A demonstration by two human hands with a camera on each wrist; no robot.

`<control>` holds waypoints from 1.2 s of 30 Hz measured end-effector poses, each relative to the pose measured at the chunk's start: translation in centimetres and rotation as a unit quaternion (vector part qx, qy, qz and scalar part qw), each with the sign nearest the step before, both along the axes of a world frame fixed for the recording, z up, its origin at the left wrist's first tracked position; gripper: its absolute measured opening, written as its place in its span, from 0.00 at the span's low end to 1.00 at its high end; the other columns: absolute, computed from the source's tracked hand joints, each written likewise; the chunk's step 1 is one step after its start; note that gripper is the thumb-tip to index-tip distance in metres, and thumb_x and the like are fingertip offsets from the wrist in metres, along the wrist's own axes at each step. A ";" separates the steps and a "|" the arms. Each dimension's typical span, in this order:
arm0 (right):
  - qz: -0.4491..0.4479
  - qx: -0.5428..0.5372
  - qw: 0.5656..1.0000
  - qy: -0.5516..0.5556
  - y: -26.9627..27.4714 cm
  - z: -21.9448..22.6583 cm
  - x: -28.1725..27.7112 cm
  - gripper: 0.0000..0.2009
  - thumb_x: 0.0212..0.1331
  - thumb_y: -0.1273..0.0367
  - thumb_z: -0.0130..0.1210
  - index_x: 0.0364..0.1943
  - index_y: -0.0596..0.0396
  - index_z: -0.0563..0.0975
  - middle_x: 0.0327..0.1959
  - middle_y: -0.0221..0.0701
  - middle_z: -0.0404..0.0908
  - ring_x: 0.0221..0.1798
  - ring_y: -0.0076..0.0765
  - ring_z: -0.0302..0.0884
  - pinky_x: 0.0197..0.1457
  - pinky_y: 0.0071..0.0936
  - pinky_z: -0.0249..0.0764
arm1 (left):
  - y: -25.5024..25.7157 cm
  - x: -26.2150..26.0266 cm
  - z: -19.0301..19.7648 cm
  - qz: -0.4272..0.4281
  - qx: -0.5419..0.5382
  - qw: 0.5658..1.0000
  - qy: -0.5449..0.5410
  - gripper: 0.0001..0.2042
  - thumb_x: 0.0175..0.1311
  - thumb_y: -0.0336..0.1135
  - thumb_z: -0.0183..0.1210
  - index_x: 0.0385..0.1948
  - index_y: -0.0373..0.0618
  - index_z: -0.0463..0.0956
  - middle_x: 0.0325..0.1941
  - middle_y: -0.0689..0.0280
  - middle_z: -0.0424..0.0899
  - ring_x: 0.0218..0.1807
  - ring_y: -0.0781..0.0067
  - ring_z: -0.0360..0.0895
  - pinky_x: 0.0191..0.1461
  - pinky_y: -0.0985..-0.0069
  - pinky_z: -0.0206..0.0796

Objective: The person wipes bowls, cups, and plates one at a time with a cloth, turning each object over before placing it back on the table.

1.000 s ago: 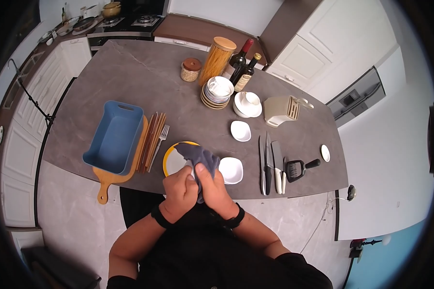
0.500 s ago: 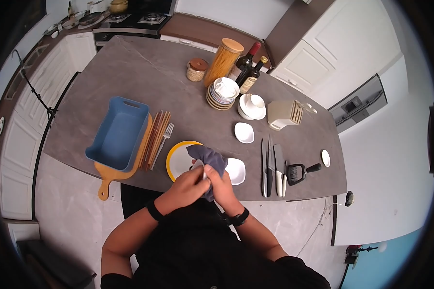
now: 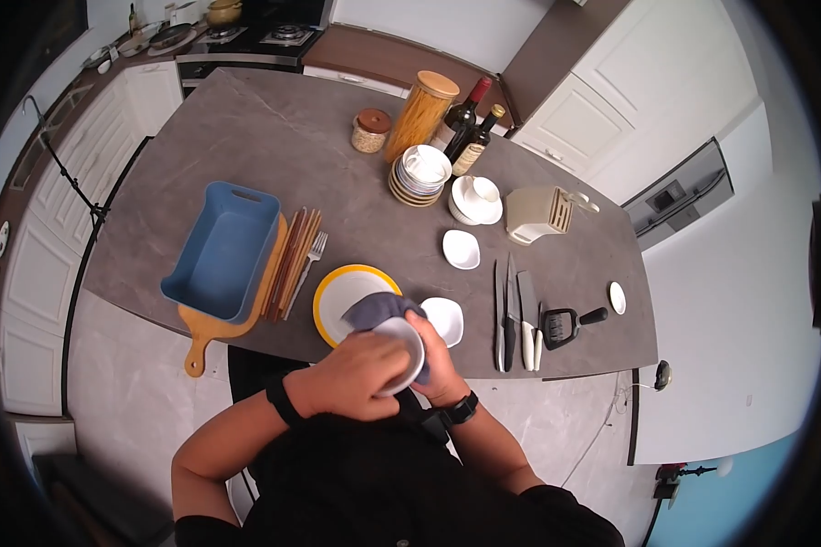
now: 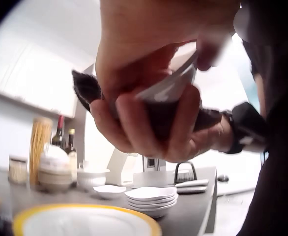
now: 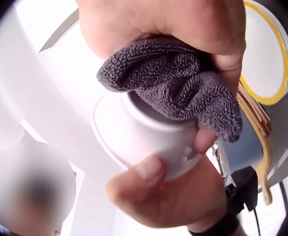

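A small white bowl [image 3: 414, 354] is held tilted in front of the body, over the table's near edge. My left hand [image 3: 351, 376] grips it by the rim, fingers reaching inside; the right wrist view shows that thumb on the bowl's outer wall. My right hand [image 3: 440, 366] holds a dark grey cloth [image 3: 379, 311] bunched against the underside of the bowl. In the right wrist view the terry cloth [image 5: 168, 78] covers part of the bowl's foot. Just beyond the hands lies a yellow-rimmed white plate [image 3: 323, 308], with stacked white bowls [image 3: 445, 321] to its right.
Left are a blue baking dish [image 3: 223, 246] on a wooden board [image 3: 196, 351], chopsticks [image 3: 294, 264] and a fork [image 3: 308, 273]. To the right lie knives [image 3: 511, 328] and a black-handled utensil [image 3: 566, 326]. Stacked dishes [image 3: 420, 178], bottles [image 3: 472, 141] and a knife block [image 3: 534, 214] stand farther back.
The bowl has turned so that its opening faces up toward the head camera. My left hand has rotated over it, fingers now inside. The cloth has shifted beneath and behind the bowl.
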State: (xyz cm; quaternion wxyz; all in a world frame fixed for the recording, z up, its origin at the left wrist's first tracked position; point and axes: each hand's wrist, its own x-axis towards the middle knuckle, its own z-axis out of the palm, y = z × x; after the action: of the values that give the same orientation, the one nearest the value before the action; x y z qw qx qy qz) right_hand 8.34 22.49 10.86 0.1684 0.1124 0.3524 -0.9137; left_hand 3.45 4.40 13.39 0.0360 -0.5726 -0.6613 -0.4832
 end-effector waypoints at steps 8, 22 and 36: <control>-0.067 0.349 0.915 0.191 -0.3 0.7 -0.1 0.25 0.79 0.53 0.43 0.57 0.63 0.77 0.52 0.38 0.84 0.52 0.33 0.82 0.60 0.33 0.78 | 1.8 1.7 -1.3 0.089 -0.020 0.977 -0.192 0.09 0.51 0.33 0.63 0.29 0.43 0.72 0.28 0.57 0.75 0.29 0.54 0.76 0.36 0.59 0.68; -0.077 0.051 0.996 -0.006 0.4 -3.0 1.2 0.24 0.82 0.51 0.42 0.67 0.52 0.71 0.63 0.34 0.78 0.63 0.32 0.78 0.67 0.35 0.77 | 3.3 0.4 -3.1 0.221 -0.076 0.950 0.207 0.14 0.43 0.41 0.66 0.28 0.47 0.73 0.34 0.63 0.75 0.33 0.63 0.76 0.35 0.67 0.70; 0.008 0.604 0.797 0.009 4.5 3.4 2.4 0.22 0.62 0.53 0.70 0.35 0.63 0.86 0.22 0.25 0.82 0.23 0.21 0.75 0.27 0.27 0.73 | 2.0 -0.2 -3.6 0.103 -0.173 0.933 0.298 0.09 0.50 0.35 0.63 0.31 0.46 0.76 0.32 0.66 0.75 0.35 0.67 0.75 0.38 0.69 0.68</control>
State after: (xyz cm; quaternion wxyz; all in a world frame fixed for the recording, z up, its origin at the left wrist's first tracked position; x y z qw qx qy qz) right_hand 10.74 26.95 14.24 0.0705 0.1799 0.8355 -0.5144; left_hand 3.28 6.42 9.82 0.1812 -0.6165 -0.7489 -0.1620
